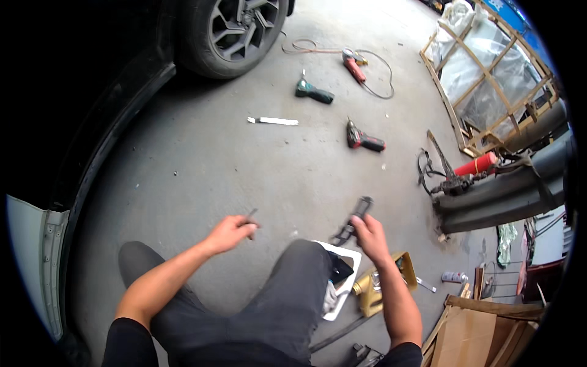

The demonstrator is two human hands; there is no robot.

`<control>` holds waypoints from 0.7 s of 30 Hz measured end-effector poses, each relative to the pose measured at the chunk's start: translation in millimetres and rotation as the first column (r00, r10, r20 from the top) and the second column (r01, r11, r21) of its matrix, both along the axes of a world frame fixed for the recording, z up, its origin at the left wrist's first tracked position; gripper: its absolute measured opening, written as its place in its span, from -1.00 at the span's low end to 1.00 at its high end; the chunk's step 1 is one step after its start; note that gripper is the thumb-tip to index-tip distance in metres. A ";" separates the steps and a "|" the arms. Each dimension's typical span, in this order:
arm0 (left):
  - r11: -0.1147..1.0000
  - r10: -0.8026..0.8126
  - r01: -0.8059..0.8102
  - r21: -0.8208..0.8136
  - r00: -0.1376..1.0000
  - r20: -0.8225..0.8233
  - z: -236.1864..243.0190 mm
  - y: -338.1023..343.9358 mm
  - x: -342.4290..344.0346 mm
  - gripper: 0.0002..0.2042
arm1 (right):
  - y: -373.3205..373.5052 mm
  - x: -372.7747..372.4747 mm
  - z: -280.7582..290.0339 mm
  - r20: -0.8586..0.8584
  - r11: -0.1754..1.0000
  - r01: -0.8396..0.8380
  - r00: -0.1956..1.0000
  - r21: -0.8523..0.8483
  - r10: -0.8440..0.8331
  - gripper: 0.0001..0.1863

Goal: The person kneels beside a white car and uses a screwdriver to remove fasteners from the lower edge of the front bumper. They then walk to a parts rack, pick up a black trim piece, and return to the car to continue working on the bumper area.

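Note:
My left hand [231,233] is closed in a pinch over the floor, above my bent leg. A small dark piece pokes out at its fingertips, too small to name. My right hand [372,237] grips a narrow black plastic bracket with cut-outs [348,231], tilted upward and held clear of the floor. Below that hand sits a white tray [353,280] with black items and a pale cloth inside. Beside it, partly behind my right forearm, stands a cut-open gold plastic jug [370,304] with small parts in it.
A black car with its wheel [244,30] fills the left. Ahead on the floor lie a silver pry bar [273,121], a green power driver [313,92], a red-black drill [365,141] and a red hosed tool [354,68]. Right: grey post [501,202], spray can [454,277], cardboard [465,336].

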State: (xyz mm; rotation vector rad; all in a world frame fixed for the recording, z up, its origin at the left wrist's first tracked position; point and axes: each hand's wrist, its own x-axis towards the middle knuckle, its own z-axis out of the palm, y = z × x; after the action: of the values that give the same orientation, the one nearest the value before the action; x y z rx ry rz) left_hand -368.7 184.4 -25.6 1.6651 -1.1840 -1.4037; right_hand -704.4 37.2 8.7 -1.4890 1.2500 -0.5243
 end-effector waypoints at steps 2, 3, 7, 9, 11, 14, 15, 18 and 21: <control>0.996 0.013 -0.026 -0.080 0.987 -0.159 8.9 -4.6 3.3 -0.74 | 4.4 95.8 11.4 0.169 0.979 -0.159 0.976 0.123 0.138 -0.69; 0.993 0.000 -0.025 -0.112 0.976 -0.219 18.0 -8.2 8.6 -0.76 | 10.5 136.0 10.1 0.228 0.969 -0.202 0.959 0.143 0.166 -0.68; 0.985 0.104 -0.124 -0.117 0.981 -0.164 20.7 7.6 73.9 -0.77 | 25.7 266.7 -2.2 0.115 0.951 -0.295 0.952 0.097 0.284 -0.64; 0.966 0.204 -0.212 -0.145 0.977 -0.070 19.2 10.7 113.3 -0.76 | 27.9 316.3 -14.0 -0.343 0.911 -0.339 0.906 -0.233 0.249 -0.54; 0.926 0.309 -0.303 -0.225 0.951 -0.005 2.0 8.9 148.6 -0.74 | 37.3 363.2 -20.6 -0.453 0.816 -0.434 0.857 -0.381 0.244 -0.51; 0.881 0.372 -0.333 -0.336 0.927 0.057 -19.8 8.3 191.8 -0.74 | 52.8 422.2 -16.6 -0.614 0.713 -0.516 0.775 -0.476 0.151 -0.50; 0.874 0.379 -0.338 -0.348 0.924 0.057 -18.9 7.6 200.5 -0.74 | 51.0 433.2 -19.6 -0.629 0.704 -0.522 0.765 -0.482 0.138 -0.51; 0.863 0.394 -0.345 -0.368 0.917 0.064 -25.3 8.3 238.4 -0.74 | 54.3 472.4 -14.7 -0.655 0.647 -0.576 0.740 -0.500 0.153 -0.58; 0.883 0.361 -0.363 -0.297 0.930 -0.063 -25.2 10.1 274.9 -0.74 | 49.3 502.2 -26.3 -0.653 0.570 -0.649 0.718 -0.504 0.241 -0.72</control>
State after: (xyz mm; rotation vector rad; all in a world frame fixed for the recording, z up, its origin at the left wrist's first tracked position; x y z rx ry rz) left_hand -93.8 194.5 -50.8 1.5600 -0.9638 -0.9405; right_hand -202.2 86.6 -17.6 -2.6978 0.9800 -0.2273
